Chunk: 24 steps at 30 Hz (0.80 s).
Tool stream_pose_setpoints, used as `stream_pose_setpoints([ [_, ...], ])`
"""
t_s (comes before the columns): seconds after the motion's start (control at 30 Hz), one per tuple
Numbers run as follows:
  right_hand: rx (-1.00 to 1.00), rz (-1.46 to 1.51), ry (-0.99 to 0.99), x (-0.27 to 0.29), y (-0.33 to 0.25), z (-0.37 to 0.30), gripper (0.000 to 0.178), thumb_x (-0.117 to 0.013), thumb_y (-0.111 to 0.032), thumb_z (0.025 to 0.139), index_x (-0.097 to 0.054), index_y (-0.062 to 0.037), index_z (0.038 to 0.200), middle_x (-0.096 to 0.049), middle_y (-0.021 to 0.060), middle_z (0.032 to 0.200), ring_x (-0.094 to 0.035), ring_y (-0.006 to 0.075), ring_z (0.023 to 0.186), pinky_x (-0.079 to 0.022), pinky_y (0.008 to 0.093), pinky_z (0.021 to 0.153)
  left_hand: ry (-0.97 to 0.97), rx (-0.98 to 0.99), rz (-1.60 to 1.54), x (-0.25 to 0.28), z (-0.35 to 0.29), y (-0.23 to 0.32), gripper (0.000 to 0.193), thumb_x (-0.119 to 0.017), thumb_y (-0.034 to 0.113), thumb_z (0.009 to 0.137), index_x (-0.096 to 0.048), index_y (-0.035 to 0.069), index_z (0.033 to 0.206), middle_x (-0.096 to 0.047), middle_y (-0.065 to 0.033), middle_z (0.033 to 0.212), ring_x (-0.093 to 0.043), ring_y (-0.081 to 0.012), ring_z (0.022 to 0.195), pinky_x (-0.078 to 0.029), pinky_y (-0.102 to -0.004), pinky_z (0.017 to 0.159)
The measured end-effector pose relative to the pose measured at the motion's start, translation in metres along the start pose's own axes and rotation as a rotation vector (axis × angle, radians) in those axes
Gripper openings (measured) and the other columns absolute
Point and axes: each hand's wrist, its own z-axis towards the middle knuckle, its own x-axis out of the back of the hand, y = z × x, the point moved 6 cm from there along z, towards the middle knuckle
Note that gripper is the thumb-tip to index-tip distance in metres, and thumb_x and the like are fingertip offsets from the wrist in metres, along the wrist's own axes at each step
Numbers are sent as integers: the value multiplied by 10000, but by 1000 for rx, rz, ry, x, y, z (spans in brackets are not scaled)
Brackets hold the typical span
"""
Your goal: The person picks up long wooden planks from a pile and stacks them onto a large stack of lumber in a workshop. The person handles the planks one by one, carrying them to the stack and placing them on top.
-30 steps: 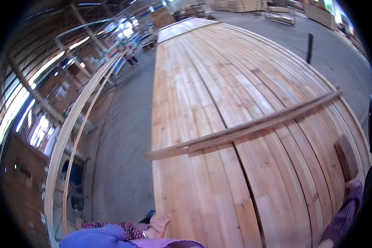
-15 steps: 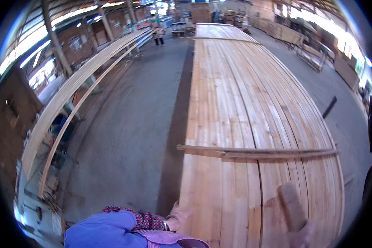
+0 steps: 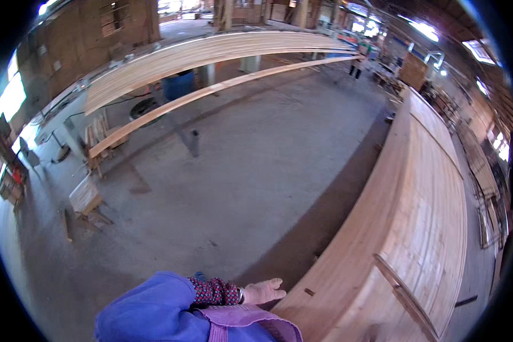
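My left hand [image 3: 263,292], in a pale pink glove, reaches out beside the near left edge of the long stack of wooden boards [image 3: 422,211]. Its fingers are stretched out and nothing shows in them; whether the fingertips touch the stack I cannot tell. A patterned cuff and a purple-blue sleeve [image 3: 148,308] cover that arm. My right hand does not show; a small brownish blur lies over the boards at the lower edge. Across the top of the stack runs a wooden strip [image 3: 404,296].
To the far left, long pale boards [image 3: 211,52] lie on supports, with a single board [image 3: 222,85] along their near side. A blue barrel [image 3: 178,85] stands beneath. A small wooden stool [image 3: 86,199] is on the concrete floor [image 3: 222,176]. Farther back stands another person [image 3: 359,60].
My view has swung left, so the stack now sits at the right. The blurred brown block and my right hand on the boards have left view. My left hand's fingers now reach out beside the stack.
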Motion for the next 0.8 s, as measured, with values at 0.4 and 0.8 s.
stream_pose_setpoints([
  [0.4, 197, -558, -1293, -518, -185, -420, 699, -723, -382, 767, -511, -29, 1332, -555, 156, 1340, -515, 269, 1257, -399, 358, 1046, 608, 34, 45, 408, -262, -150, 652, -530, 389, 952, -374, -43, 1414, -338, -212, 1501, -300, -300, 1407, -232, -365, 1161],
  [0.8, 365, -422, -1692, -824, -313, -643, 767, -596, -558, 836, -500, 25, 1324, -520, 218, 1354, -506, 327, 1256, -411, 390, 1034, 1174, 212, 632, 795, -460, -246, 655, -516, 440, 952, -389, 3, 1423, -445, -233, 1412, -453, -384, 1271, -395, -423, 1038],
])
